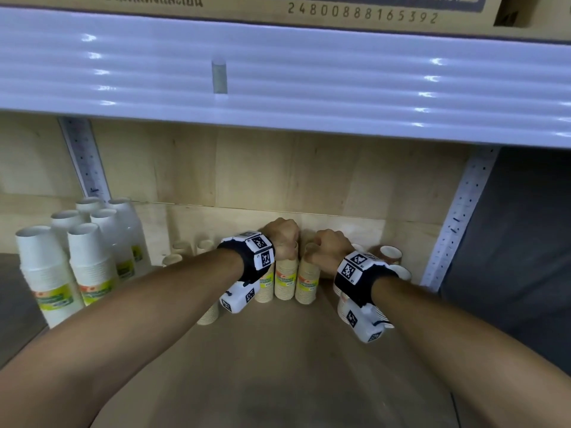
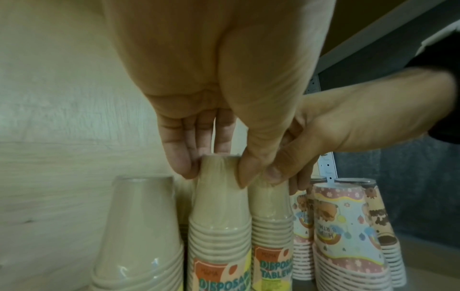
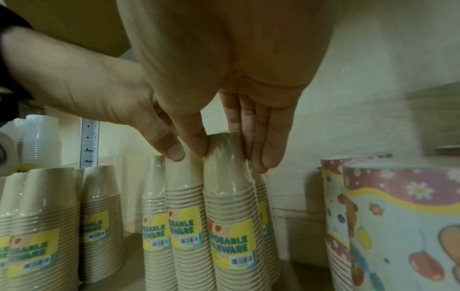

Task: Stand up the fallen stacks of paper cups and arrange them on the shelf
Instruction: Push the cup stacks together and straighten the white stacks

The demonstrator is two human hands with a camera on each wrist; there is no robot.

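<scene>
Two beige paper cup stacks in clear wrap with yellow labels stand side by side, bases up, at the back middle of the wooden shelf (image 1: pixel 278 350). My left hand (image 1: pixel 282 239) (image 2: pixel 215 171) pinches the top of the left stack (image 1: pixel 285 282) (image 2: pixel 219 206) between thumb and fingers. The right stack (image 1: pixel 307 285) (image 3: pixel 229 193) has its top gripped the same way by my right hand (image 1: pixel 327 247) (image 3: pixel 231 157). The two stacks touch and lean slightly toward each other. More beige stacks (image 3: pixel 47 216) stand to their left.
White cup stacks (image 1: pixel 46 273) stand at the shelf's left end. Patterned party cup stacks (image 1: pixel 391 254) (image 2: pixel 346 226) stand close on the right, by the perforated upright (image 1: pixel 460 217). The ribbed white edge of the upper shelf (image 1: pixel 278 88) hangs low overhead.
</scene>
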